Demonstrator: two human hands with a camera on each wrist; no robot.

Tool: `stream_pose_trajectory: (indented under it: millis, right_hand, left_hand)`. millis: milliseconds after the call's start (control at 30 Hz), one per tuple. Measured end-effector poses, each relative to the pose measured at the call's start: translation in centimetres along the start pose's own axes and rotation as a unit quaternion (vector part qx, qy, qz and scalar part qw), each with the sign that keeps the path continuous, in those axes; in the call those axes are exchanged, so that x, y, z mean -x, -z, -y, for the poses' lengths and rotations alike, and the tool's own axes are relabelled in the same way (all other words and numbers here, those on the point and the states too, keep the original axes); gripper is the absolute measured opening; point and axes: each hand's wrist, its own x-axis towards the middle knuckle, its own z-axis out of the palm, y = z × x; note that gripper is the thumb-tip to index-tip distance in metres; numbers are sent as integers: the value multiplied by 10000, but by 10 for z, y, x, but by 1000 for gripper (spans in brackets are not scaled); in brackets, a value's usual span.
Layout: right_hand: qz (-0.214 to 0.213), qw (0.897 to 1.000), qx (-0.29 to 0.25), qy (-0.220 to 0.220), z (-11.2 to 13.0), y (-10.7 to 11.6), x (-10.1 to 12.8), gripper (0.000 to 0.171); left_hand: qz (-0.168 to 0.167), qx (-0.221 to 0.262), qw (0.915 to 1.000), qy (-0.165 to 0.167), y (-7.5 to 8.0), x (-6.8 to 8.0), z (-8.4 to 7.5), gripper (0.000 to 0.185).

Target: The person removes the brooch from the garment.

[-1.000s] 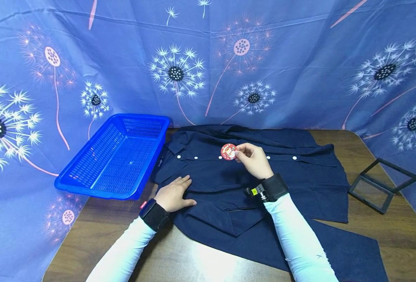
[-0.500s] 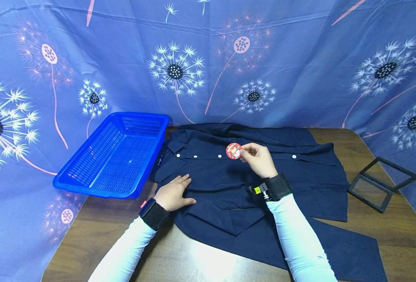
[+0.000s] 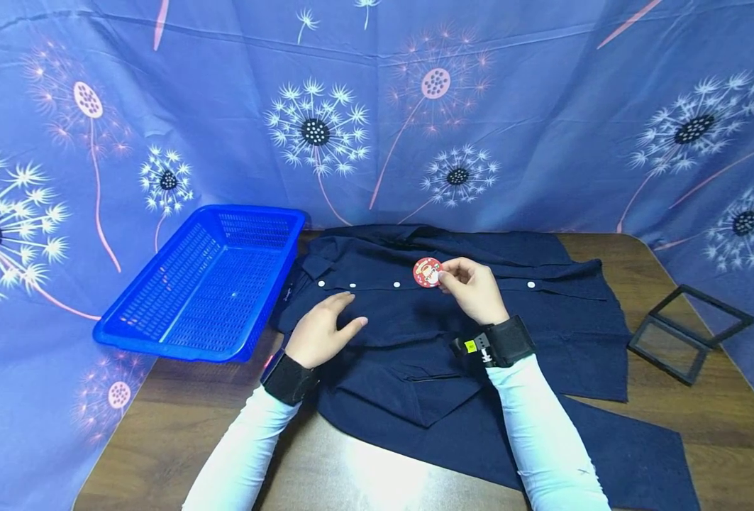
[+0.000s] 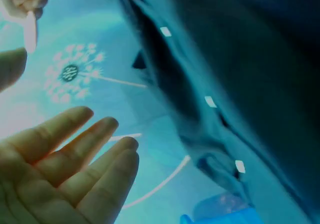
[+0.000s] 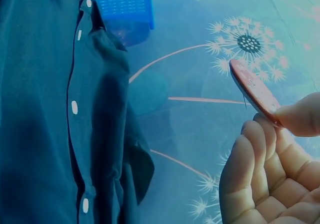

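A dark navy button-up shirt (image 3: 383, 333) lies spread on the table, its white buttons running across it. My right hand (image 3: 477, 292) pinches a round red badge (image 3: 425, 272) with a cartoon print between thumb and fingers, above the button line. In the right wrist view the badge (image 5: 252, 88) appears tilted and nearly edge-on, with a thin line, perhaps a pin, at its back. My left hand (image 3: 320, 332) is over the collar end of the shirt, fingers extended and holding nothing. The left wrist view shows that hand's palm (image 4: 65, 169) and spread fingers.
A blue plastic basket (image 3: 207, 298) stands at the left, beside the shirt's collar. An unfolded black double frame (image 3: 660, 365) lies right of the shirt. Behind the wooden table (image 3: 185, 419) hangs a blue dandelion-print cloth (image 3: 542, 128).
My left hand has risen off the shirt and moved slightly away from me. My right hand, with the badge, has shifted a little to the right.
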Motion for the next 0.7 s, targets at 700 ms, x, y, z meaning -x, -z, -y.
stream_pose_trajectory:
  millis: [700]
  right_hand:
    - [-72,9983,-28,580,50,3,17,13]
  left_hand:
    - [-698,1212,9898,-283,-2,-43,-43,44]
